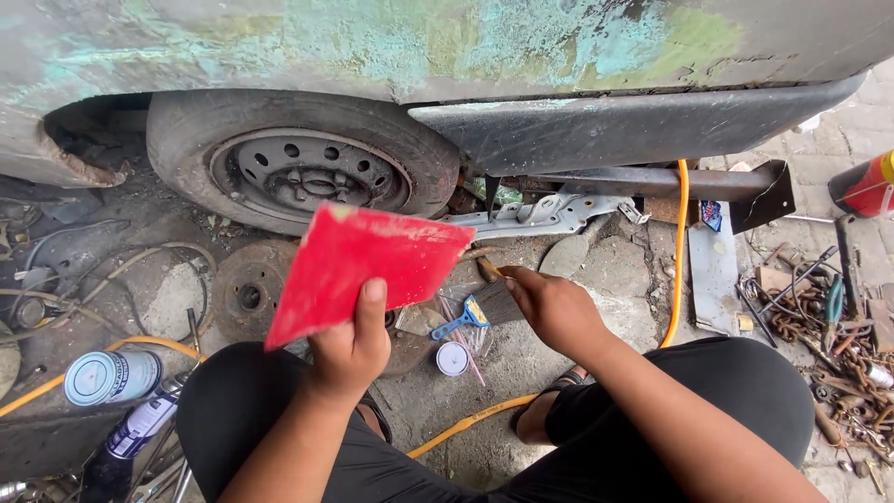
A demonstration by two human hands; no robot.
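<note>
- Head view: your left hand [349, 349] is closed on the lower edge of a flat red card [363, 265], thumb across its face, and holds it up tilted. The card sits just left of centre frame, in front of the wheel.
- Your right hand [554, 307] is at 3 o'clock from the card, fingers curled around the handle of a paintbrush [494, 300]. The dark bristles point toward 9 o'clock, and the wooden handle end shows above your knuckles.
- A car wheel [298, 168] with a bare steel rim stands at 11 o'clock from the card, under a car body [447, 42] with patchy, flaking paint.
- A rusty disc [250, 293] lies flat on the ground at 9 o'clock from your left hand.
- A small blue-handled brush [461, 321] and a small round lid [453, 359] lie on the ground between your hands.
- Two cans [112, 377] lie on their sides at 8 o'clock, beside your left knee.
- An orange hose [678, 251] runs down at 2 o'clock from your right hand.
- Loose scrap metal [838, 345] is piled at 3 o'clock, near the frame edge.
</note>
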